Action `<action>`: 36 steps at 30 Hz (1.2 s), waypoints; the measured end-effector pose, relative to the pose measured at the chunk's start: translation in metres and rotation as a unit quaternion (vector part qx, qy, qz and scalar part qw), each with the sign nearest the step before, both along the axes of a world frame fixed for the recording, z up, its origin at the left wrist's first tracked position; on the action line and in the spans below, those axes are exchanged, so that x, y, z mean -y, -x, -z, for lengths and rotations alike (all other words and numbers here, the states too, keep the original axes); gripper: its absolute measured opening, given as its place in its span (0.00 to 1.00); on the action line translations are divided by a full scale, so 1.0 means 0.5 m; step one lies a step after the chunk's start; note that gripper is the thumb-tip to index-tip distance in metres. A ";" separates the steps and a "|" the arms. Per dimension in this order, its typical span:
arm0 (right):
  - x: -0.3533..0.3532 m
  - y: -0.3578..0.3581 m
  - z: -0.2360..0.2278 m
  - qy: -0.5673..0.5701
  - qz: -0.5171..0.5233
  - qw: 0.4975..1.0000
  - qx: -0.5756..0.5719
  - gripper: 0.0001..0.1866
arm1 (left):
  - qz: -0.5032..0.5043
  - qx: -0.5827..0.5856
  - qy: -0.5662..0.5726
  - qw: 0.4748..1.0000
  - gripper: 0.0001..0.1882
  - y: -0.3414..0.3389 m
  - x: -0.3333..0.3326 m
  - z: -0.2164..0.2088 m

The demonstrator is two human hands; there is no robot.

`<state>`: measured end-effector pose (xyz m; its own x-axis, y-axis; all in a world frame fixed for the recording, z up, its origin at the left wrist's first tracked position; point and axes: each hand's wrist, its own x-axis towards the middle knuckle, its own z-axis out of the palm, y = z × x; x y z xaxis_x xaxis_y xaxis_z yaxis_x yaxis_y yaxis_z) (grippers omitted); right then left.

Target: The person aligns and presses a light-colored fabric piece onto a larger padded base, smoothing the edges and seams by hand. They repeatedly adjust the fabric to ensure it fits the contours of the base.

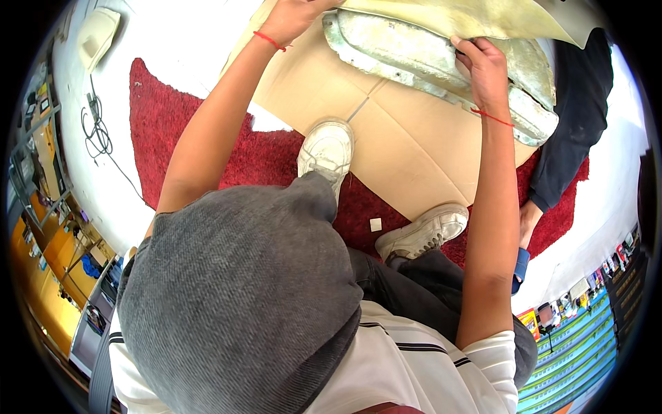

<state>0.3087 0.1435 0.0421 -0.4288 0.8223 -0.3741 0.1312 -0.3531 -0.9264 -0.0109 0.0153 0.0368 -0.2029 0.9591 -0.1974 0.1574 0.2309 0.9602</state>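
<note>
Yellow sheet (441, 16): spans the top of view, partly covers the mottled shell (403, 50).
Mottled shell: rests on flattened cardboard (393, 148), near the top.
Left hand (291, 22): reaches to the sheet's left end; fingers partly cut off by the frame, cannot tell whether closed.
Right hand (485, 72): fingers together, apparently clamped on the sheet's near edge.
Step in hand: seemingly, positioning sheet over shell.
Next move: probably calls for steady, even support along both held edges.

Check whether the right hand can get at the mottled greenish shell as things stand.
Likely yes: the right hand appears over the mottled shell, whose near side lies uncovered, though that hand seems busy pinching the yellowish sheet.
</note>
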 end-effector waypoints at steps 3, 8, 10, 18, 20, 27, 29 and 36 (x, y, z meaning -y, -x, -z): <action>-0.002 -0.004 0.007 -0.005 -0.002 1.000 0.010 0.09 | 0.004 -0.006 -0.018 1.000 0.14 0.002 -0.004 0.006; -0.001 0.000 0.009 -0.003 -0.008 1.000 0.021 0.09 | -0.006 0.006 -0.011 1.000 0.14 0.003 -0.004 0.012; -0.001 -0.003 0.010 -0.009 -0.009 1.000 0.024 0.10 | -0.005 0.005 -0.008 1.000 0.14 0.001 -0.005 0.014; -0.001 -0.002 0.012 -0.025 -0.019 0.998 0.047 0.11 | 0.004 -0.041 -0.002 0.999 0.14 0.008 0.005 0.036; 0.000 -0.001 0.012 -0.034 -0.023 0.998 0.054 0.11 | 0.009 -0.055 0.015 0.998 0.14 0.012 0.011 0.040; -0.003 -0.004 0.017 -0.031 -0.028 0.997 0.061 0.12 | -0.004 0.024 -0.010 1.000 0.14 -0.003 0.020 0.040; -0.001 0.000 0.016 -0.038 -0.026 0.997 0.059 0.12 | 0.008 0.012 -0.002 1.000 0.15 0.012 0.029 0.058; -0.008 -0.009 0.025 -0.038 -0.044 0.995 0.075 0.13 | -0.036 -0.030 -0.030 0.998 0.15 -0.014 0.047 0.077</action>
<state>0.3133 0.1473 0.0295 -0.4450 0.8120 -0.3776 0.2978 -0.2634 -0.9176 -0.0039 -0.0083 -0.0019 -0.2815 0.9513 -0.1255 0.2001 0.1861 0.9619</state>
